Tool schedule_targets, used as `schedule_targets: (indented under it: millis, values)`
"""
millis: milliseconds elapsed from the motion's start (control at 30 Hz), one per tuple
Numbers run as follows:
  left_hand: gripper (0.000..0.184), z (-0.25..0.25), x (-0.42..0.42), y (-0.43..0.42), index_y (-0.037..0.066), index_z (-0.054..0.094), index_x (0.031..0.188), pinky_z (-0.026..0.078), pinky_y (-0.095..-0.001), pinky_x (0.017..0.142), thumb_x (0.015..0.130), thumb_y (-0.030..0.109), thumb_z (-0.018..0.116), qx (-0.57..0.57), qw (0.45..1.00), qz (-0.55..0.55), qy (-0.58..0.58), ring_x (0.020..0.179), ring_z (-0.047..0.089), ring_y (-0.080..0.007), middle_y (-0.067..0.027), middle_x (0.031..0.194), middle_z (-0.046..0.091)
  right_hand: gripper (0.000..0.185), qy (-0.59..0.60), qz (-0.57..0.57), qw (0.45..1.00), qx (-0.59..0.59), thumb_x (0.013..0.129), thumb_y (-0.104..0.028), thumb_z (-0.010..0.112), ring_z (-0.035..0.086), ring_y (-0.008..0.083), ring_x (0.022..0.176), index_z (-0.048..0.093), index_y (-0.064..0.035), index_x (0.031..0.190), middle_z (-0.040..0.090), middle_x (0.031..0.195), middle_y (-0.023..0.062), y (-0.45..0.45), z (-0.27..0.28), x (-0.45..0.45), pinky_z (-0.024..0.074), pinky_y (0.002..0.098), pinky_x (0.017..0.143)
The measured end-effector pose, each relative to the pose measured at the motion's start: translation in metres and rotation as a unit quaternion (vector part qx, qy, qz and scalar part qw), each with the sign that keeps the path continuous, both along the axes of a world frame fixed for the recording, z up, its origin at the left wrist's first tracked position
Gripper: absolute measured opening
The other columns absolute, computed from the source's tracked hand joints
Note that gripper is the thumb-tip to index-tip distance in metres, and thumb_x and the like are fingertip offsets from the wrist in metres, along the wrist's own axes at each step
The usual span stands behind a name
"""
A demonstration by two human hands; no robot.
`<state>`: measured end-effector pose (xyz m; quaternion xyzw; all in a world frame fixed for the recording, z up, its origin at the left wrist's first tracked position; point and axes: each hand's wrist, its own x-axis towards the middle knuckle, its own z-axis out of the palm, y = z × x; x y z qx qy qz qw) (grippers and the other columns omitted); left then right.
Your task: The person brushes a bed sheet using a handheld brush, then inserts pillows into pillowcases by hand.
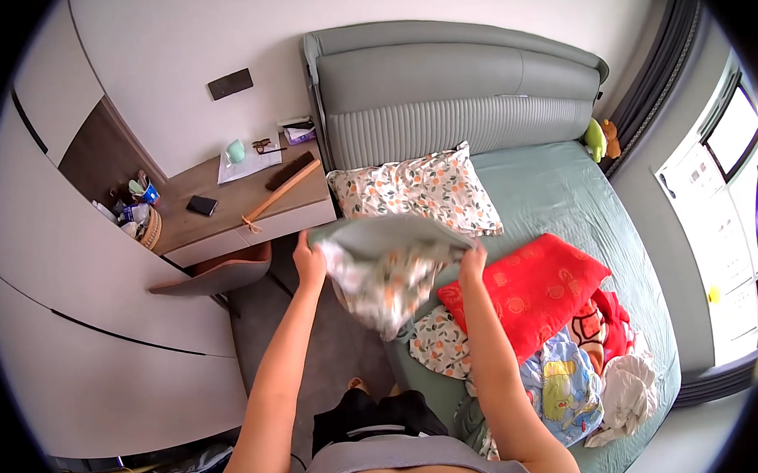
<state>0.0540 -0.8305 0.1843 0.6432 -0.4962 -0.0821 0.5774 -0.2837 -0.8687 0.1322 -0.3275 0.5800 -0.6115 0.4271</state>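
Both of my hands grip a pillowcase [389, 270], stretched between them in front of my body over the bed's near left edge. Its upper part is grey-green and its lower part white with orange fruit and green leaves; motion blurs it. My left hand [310, 258] is closed on its left corner, and my right hand [473, 262] on its right corner. Beyond it, a pillow [419, 188] in the same fruit print lies by the headboard. A red cushion [529, 289] rests on the bed beside my right forearm, partly over another fruit-print piece [440, 342].
A blue cartoon-print cloth [563, 389] and a crumpled white cloth [627, 395] lie on the green bed sheet [537, 183]. On the left, a desk [225, 201] carries a bed brush [280, 190] and a phone [202, 205]. A chair [220, 273] stands at the desk.
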Motion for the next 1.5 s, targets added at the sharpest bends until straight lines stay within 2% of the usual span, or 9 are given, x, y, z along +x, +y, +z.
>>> schedule_targets:
  millis: [67,267,400,500,600,833,1333,1400,1500]
  values:
    - [0.033,0.037,0.000,-0.015,0.002,0.051,0.110,0.046,-0.0292,0.071,0.080,-0.005,0.040,-0.088,0.981,-0.075,0.156,0.082,0.063,-0.0283,-0.0177,0.088,0.062,0.038,-0.004,-0.061,0.983,-0.172,0.074,0.009,0.033,0.054,0.0147,0.087,0.062,0.0008,0.096,0.060,0.094,0.0059,-0.017,0.081,0.011,0.0428,0.0249,0.078]
    - [0.030,0.034,-0.014,0.019,0.003,0.051,0.113,0.046,-0.0249,0.068,0.084,0.000,0.045,-0.100,0.986,-0.107,0.082,0.076,0.059,-0.0126,-0.0084,0.080,0.063,0.036,-0.046,-0.181,0.941,-0.283,0.073,0.010,0.035,0.054,0.0140,0.089,0.061,0.0004,0.096,0.058,0.095,0.0056,-0.010,0.129,0.022,0.0431,0.0244,0.081]
    - [0.028,-0.039,-0.021,0.038,0.008,0.053,0.113,0.048,-0.0304,0.070,0.085,0.007,0.047,0.017,0.992,-0.089,0.088,0.083,0.065,-0.0257,-0.0153,0.086,0.064,0.032,0.034,-0.203,0.949,-0.240,0.074,0.008,0.040,0.057,0.0158,0.084,0.062,-0.0009,0.095,0.060,0.089,0.0055,-0.007,0.046,0.001,0.0443,0.0250,0.078]
    - [0.040,-0.094,-0.031,0.055,0.020,0.051,0.118,0.048,-0.0381,0.072,0.081,0.005,0.047,0.183,0.975,-0.118,0.040,0.090,0.060,-0.0357,-0.0169,0.097,0.063,0.033,0.349,-0.197,0.908,-0.124,0.071,0.006,0.043,0.058,0.0228,0.084,0.063,-0.0035,0.095,0.061,0.090,0.0096,-0.001,-0.016,-0.017,0.0448,0.0269,0.079]
    - [0.054,-0.158,-0.041,0.065,0.028,0.047,0.124,0.046,-0.0412,0.080,0.077,0.002,0.046,0.395,0.896,-0.199,0.022,0.098,0.056,-0.0365,-0.0173,0.110,0.058,0.032,0.475,-0.065,0.871,0.110,0.069,-0.007,0.052,0.055,0.0308,0.098,0.062,-0.0044,0.099,0.057,0.108,0.0132,-0.003,-0.095,-0.024,0.0445,0.0345,0.085]
    - [0.048,-0.292,-0.088,0.068,0.018,0.047,0.126,0.042,-0.0408,0.089,0.079,0.011,0.054,0.502,0.808,-0.306,0.019,0.108,0.050,-0.0351,-0.0163,0.120,0.049,0.039,0.451,0.089,0.857,0.231,0.069,-0.014,0.054,0.049,0.0353,0.110,0.058,0.0067,0.102,0.052,0.117,0.0227,0.001,-0.276,-0.032,0.0396,0.0368,0.094]
    - [0.051,-0.378,-0.146,0.051,0.009,0.054,0.114,0.037,-0.0436,0.093,0.063,0.008,0.061,0.449,0.882,-0.112,-0.086,0.112,0.042,-0.0372,-0.0171,0.120,0.043,0.073,0.360,0.277,0.879,0.144,0.080,-0.039,0.059,0.042,0.0383,0.119,0.031,0.0051,0.131,0.042,0.125,0.0305,0.021,-0.320,-0.058,0.0350,0.0363,0.098]
    - [0.055,-0.380,-0.168,0.061,0.007,0.051,0.116,0.032,-0.0478,0.097,0.063,0.006,0.061,0.332,0.911,-0.016,-0.244,0.115,0.039,-0.0386,-0.0173,0.125,0.039,0.059,0.329,0.313,0.881,0.135,0.087,-0.030,0.053,0.050,0.0370,0.111,0.030,0.0005,0.132,0.050,0.120,0.0264,0.027,-0.309,-0.080,0.0402,0.0353,0.092]
    - [0.057,-0.347,-0.211,0.073,0.008,0.048,0.118,0.026,-0.0515,0.099,0.063,0.001,0.058,0.212,0.947,-0.021,-0.242,0.114,0.037,-0.0401,-0.0201,0.125,0.039,0.042,0.302,0.381,0.871,0.074,0.091,-0.011,0.045,0.056,0.0319,0.104,0.035,-0.0020,0.131,0.055,0.116,0.0211,0.044,-0.285,-0.128,0.0451,0.0308,0.085]
